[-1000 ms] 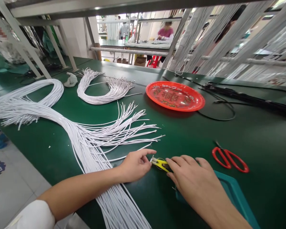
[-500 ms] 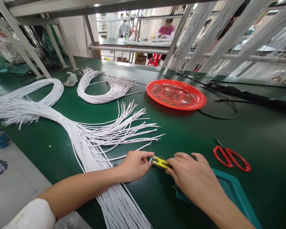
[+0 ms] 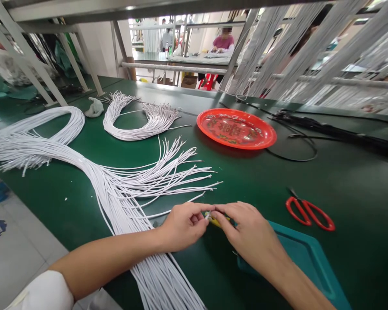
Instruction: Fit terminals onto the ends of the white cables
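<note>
My left hand (image 3: 184,226) is closed, pinching the end of a white cord (image 3: 208,215) between thumb and finger. Directly across from it, my right hand (image 3: 250,228) grips small yellow thread snips (image 3: 216,221), mostly hidden under the fingers. The fingertips of both hands meet around the cord end. Beneath my left forearm runs a thick bundle of white cords (image 3: 113,193), its loose ends fanned out across the green table. A teal plastic tray or lid (image 3: 326,275) lies partly under my right wrist.
Red-handled scissors (image 3: 310,211) rest on the table at the right. Farther back are a red patterned tray (image 3: 236,129), a curved bundle of cords (image 3: 132,131) and black cords (image 3: 342,131). White strands (image 3: 278,51) hang from a metal rack. A person (image 3: 224,41) sits beyond.
My right hand has come left and closed in on my left fingertips, covering more of the yellow snips. My left hand keeps its pinch almost in place.
</note>
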### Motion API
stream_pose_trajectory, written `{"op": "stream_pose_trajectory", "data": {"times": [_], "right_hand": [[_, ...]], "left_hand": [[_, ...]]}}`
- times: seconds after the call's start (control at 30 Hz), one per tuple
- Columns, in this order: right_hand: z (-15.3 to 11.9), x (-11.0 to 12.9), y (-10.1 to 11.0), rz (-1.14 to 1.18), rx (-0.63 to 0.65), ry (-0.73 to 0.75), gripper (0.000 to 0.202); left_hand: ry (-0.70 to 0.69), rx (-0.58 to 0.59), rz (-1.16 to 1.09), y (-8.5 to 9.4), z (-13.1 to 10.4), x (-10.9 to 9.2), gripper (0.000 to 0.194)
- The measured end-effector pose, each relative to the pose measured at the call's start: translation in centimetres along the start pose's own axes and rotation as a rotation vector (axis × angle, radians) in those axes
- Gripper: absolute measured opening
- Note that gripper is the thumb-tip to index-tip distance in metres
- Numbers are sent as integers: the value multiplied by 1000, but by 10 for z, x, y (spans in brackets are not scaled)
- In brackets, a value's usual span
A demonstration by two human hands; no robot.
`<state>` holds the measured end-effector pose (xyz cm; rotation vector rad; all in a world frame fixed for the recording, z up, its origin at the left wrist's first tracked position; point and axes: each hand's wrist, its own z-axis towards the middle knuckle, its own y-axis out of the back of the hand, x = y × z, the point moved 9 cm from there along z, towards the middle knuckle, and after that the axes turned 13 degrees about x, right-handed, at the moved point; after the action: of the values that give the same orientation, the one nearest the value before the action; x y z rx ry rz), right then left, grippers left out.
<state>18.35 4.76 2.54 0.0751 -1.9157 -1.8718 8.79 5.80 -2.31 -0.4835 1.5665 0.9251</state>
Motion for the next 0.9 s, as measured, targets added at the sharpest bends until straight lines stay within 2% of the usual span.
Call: {"op": "stream_pose_trajectory", "data": {"times": [0.1,0.23,0.37,0.53,0.73,0.9], "right_hand": [[-1,1,0,-8,-28,-9,23],[-3,-3,-5,10,-2,-39,23],[-3,-8,1,88,-55,-68,30],[-1,-8,0,193,-67,-59,20],[-2,19,10,2,-134,81,23],[-3,28,8,-92,-45,116,27]], "left_hand": [[3,-22,-4,3,-1,0,38],[9,-35,-23,5,0,1,37],[-2,-48,-34,6,-2,-1,38],[-24,-32,-49,6,-2,-4,37],[-14,-78,-37,7,-4,-2,35],[8,-118,-29,10,-4,0,35]]}}
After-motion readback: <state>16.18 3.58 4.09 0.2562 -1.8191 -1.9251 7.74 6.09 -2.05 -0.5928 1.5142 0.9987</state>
